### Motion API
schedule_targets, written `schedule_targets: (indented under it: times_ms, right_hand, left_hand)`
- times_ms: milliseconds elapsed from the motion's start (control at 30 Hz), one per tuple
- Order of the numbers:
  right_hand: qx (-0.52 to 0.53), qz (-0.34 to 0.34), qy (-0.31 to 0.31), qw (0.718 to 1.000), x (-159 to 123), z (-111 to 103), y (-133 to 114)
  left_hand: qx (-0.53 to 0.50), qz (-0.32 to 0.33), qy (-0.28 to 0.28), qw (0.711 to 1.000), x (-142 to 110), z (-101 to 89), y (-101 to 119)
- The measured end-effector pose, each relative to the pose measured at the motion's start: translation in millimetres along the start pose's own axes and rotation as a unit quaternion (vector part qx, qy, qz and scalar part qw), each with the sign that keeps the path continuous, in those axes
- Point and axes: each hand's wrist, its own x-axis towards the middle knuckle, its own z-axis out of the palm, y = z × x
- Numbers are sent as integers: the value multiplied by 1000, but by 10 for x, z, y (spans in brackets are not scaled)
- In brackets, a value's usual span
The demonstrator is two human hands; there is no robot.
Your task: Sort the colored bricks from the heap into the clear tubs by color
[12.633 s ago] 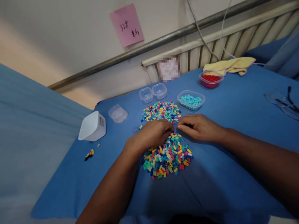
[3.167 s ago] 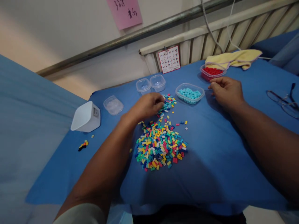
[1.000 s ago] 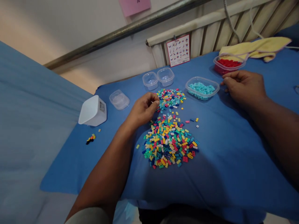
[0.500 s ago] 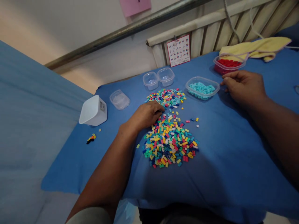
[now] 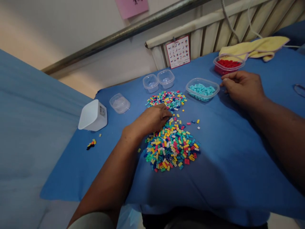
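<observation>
Left hand [image 5: 155, 118] shifted toward near heap of blocky plastic bricks [image 5: 172, 147], fingers curled; right hand [image 5: 243, 87] half-curled. Can't tell either grip.

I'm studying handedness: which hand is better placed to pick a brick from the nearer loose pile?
Probably the left hand: its fingers are close to the nearer pile, while the right hand is beside the tub of turquoise bricks.

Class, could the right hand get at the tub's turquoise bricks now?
Probably yes: the right hand is close beside the clear tub, whose top looks open, leaving the turquoise bricks exposed.
</observation>
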Motion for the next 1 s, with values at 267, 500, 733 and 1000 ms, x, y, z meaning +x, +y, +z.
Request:
schedule_targets:
  times_ms: [267,500,733,1000]
  right_hand:
    - [20,-3,-11,1000,12,5,24]
    - [23,-16,-13,1000,69,33,93]
    - [24,-31,-26,999,107,63,157]
    - [24,-36,-45,998,116,60,176]
  left_hand:
    - [16,-10,-12,1000,52,-3,13]
    - [-72,-68,71,993,137,-89,-63]
    - [-106,-80,134,982,854,-345,39]
    - [-70,-70,119,988,1615,-353,26]
